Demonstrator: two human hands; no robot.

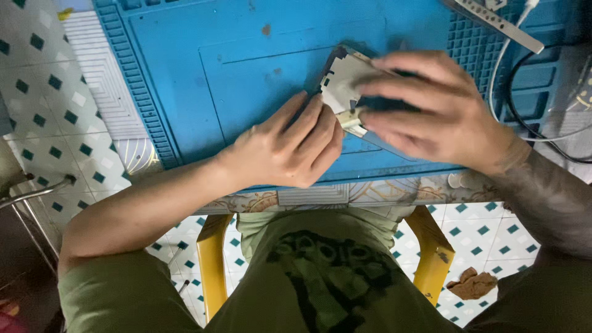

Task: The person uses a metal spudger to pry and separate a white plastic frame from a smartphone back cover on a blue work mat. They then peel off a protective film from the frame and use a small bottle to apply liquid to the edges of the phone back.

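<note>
- At the far left, a tiled floor point(43, 117) of white squares with small dark green diamonds shows beside the desk point(308, 196), whose patterned front edge runs under the mat.
- A blue work mat point(185, 74) with ridged borders and moulded compartments covers most of the desk top.
- The left hand point(290, 145) lies on the mat near its front edge, fingers stretched forward and close together; its fingertips touch the lower left edge of the flat device point(345, 83). Its grip is released, pressing rather than clasping.
- The flat device, a thin grey plate-like part with a dark rim, lies on the middle of the mat, tilted with one corner pointing away from the person. A small pale piece shows at its near edge, between the two hands.
- The right hand point(431, 111) covers the right half of the device, fingers spread over its top and blurred; whether it clasps the device or only rests on it I cannot tell.
- At the upper right, a white cable point(502, 58) and a black cable point(524, 117) curve over the mat's gridded corner, near a grey strip-shaped tool point(493, 21).
- Below the desk, yellow chair legs point(213, 265) stand on either side of the person's green shirt, and a brown crumpled rag point(472, 283) lies on the floor at the right.
</note>
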